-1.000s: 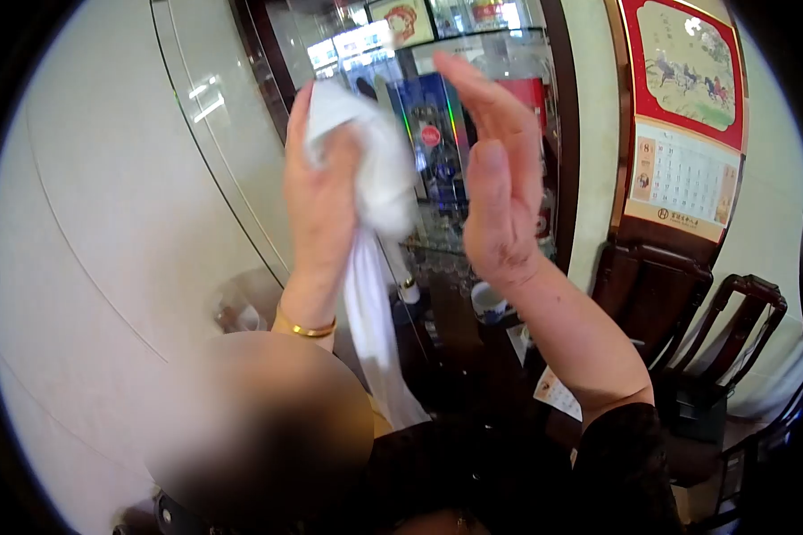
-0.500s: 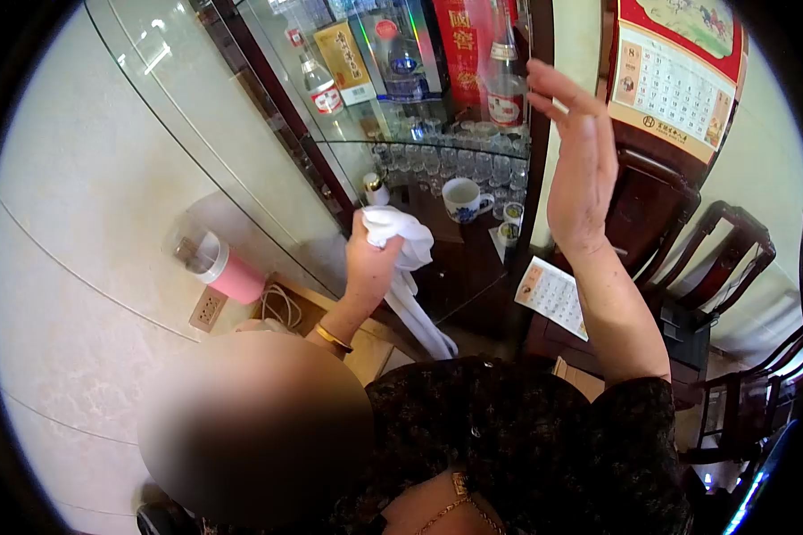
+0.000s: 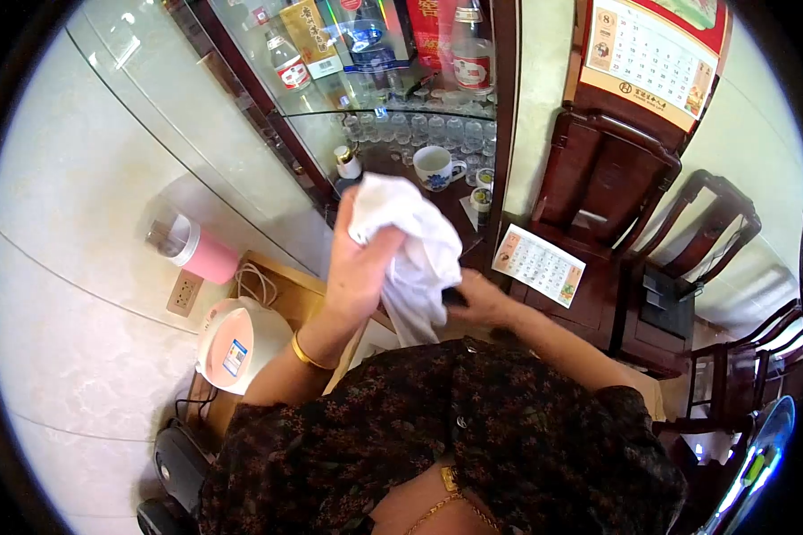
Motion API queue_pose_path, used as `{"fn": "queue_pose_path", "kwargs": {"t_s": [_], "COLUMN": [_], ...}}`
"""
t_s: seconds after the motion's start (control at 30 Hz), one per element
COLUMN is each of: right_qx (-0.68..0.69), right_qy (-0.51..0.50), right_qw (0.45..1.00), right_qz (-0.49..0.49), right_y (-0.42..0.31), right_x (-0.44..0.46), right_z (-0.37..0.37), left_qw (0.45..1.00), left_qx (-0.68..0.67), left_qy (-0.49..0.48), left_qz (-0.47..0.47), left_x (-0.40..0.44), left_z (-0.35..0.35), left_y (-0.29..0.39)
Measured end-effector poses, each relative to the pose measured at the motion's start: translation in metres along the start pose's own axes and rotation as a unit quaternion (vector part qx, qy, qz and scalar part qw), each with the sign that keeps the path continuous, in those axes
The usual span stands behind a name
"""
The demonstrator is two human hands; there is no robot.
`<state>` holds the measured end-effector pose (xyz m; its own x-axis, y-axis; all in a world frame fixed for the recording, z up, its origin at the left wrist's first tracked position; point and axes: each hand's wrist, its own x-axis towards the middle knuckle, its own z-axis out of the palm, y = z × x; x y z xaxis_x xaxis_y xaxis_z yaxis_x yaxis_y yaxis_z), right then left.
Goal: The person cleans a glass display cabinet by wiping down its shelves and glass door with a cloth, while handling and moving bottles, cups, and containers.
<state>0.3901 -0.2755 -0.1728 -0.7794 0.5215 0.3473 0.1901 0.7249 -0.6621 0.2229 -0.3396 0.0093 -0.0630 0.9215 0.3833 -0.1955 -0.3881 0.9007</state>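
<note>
My left hand (image 3: 352, 272) is closed around a bunched white cloth (image 3: 419, 236), which hangs down in front of my chest. My right hand (image 3: 480, 299) is at the lower right edge of the cloth, its fingers partly hidden and blurred, so I cannot tell whether it grips the cloth. Beyond the hands is a display cabinet, with a white mug with a blue pattern (image 3: 434, 169) and a small gold-capped bottle (image 3: 346, 163) on its lower level.
Above the mug are small glasses (image 3: 419, 129) and liquor bottles (image 3: 290, 64) in the glass cabinet. A pink-based appliance (image 3: 210, 254) and a white-and-pink appliance (image 3: 245, 343) are at left. A calendar sheet (image 3: 538, 265) lies by dark wooden chairs (image 3: 608, 174) at right.
My right hand has come down from beside the cabinet's upper shelf to the cloth. My left hand has brought the cloth closer, and the view has shifted.
</note>
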Motion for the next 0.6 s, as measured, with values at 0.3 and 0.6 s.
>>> {"fn": "queue_pose_path", "kwargs": {"t_s": [0.3, 0.6], "right_qx": [0.622, 0.774], "right_qy": [0.071, 0.079], "right_qw": [0.758, 0.627], "right_qz": [0.184, 0.044], "right_y": [0.001, -0.046], "right_x": [-0.018, 0.0], "right_z": [0.045, -0.038], "left_qw": [0.978, 0.854], "left_qx": [0.082, 0.411], "left_qy": [-0.02, -0.264], "left_qz": [0.192, 0.177], "left_x": [0.012, 0.0], "left_z": [0.027, 0.021], "left_y": [0.02, -0.041]}}
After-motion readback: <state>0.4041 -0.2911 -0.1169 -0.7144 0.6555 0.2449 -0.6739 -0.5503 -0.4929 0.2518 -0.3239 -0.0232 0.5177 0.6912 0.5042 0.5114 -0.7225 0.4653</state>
